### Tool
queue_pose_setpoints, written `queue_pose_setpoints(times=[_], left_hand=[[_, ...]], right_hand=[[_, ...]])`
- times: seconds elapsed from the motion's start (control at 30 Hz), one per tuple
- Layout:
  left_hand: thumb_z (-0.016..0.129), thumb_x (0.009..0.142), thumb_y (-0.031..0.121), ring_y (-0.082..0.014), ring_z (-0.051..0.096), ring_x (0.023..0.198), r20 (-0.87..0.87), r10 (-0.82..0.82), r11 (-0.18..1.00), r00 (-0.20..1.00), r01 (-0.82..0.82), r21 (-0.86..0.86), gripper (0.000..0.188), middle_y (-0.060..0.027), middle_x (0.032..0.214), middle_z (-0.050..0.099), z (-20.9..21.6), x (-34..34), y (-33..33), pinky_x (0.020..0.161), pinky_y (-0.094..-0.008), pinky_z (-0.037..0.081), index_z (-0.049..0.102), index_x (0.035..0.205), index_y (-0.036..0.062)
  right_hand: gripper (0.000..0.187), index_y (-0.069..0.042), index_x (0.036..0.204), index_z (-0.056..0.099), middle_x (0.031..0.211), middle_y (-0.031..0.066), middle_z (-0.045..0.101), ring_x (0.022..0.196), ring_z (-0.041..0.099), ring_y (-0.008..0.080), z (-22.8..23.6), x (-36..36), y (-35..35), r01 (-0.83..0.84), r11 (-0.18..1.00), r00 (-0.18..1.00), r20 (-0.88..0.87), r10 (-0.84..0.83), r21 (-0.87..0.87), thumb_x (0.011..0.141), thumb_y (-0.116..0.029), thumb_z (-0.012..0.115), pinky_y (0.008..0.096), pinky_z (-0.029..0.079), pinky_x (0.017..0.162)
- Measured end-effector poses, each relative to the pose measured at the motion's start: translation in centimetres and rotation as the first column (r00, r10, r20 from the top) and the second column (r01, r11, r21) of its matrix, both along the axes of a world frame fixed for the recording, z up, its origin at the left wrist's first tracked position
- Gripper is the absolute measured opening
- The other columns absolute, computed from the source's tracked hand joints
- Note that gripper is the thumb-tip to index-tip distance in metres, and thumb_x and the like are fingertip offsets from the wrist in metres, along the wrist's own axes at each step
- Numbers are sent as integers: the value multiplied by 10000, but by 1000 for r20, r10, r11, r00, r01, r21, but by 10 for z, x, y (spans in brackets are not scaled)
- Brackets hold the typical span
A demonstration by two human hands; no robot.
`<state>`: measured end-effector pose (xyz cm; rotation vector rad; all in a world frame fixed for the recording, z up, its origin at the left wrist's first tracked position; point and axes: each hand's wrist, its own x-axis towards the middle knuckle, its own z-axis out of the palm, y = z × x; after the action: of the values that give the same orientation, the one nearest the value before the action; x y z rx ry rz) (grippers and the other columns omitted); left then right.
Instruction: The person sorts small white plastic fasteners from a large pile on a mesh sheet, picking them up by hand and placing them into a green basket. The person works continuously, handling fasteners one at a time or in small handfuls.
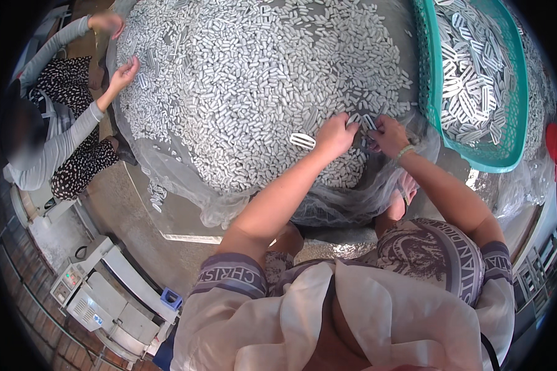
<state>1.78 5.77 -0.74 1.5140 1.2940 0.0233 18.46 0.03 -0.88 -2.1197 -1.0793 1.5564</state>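
My left hand [336, 135] is closed in a pinch at the near right of a broad heap of small silver capsule-shaped pieces [247, 93]. A small silver piece [353, 119] shows at its fingertips. Just to the right, my right hand [390, 136] has its fingers pinched on a slotted silver piece [369, 121]. The two sets of fingertips are close together, with a narrow gap between. Another slotted oblong piece [302, 141] lies on the heap, left of my left hand. Fingers partly hide both held pieces.
A teal plastic basket [504, 162] full of slotted silver pieces stands at the right. Sheer netting [220, 209] hangs around the heap's near edge. At the left sits a co-worker [68, 136], hands by the heap. A grey machine [114, 303] stands at lower left.
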Motion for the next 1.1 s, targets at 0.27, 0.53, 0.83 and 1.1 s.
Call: queue_pose_setpoints(times=[0.27,0.53,0.83,1.1], left_hand=[[537,836,220,-231,590,525,50,17,1000,999,-16,-11,253,-136,593,584,-11,3,-12,547,-358,447,568,832,-31],[521,773,143,-442,567,865,-89,140,990,986,-141,-8,253,-319,819,584,11,42,-23,761,-464,448,564,847,-95],[506,775,131,-386,610,747,-108,-106,994,989,106,-3,247,-259,729,603,41,21,-7,690,-439,475,562,866,-92],[479,789,79,-211,587,496,174,-252,900,952,297,-319,194,-136,557,569,70,-16,12,470,-341,450,524,825,-106]], right_hand=[[197,10,864,526,776,181,630,710,635,310,11,-7,5,11,1000,1000,26,-11,-8,741,-96,637,386,482,681],[269,-2,938,517,864,213,614,866,575,392,2,-2,3,-279,939,940,258,224,202,708,-89,627,424,450,758],[366,-25,1025,491,843,224,615,848,580,412,30,-21,7,-291,933,935,268,231,210,680,-19,610,453,466,727],[511,-75,1193,421,731,198,615,714,622,364,82,-28,14,-368,903,913,-97,396,221,705,45,514,417,487,655]])
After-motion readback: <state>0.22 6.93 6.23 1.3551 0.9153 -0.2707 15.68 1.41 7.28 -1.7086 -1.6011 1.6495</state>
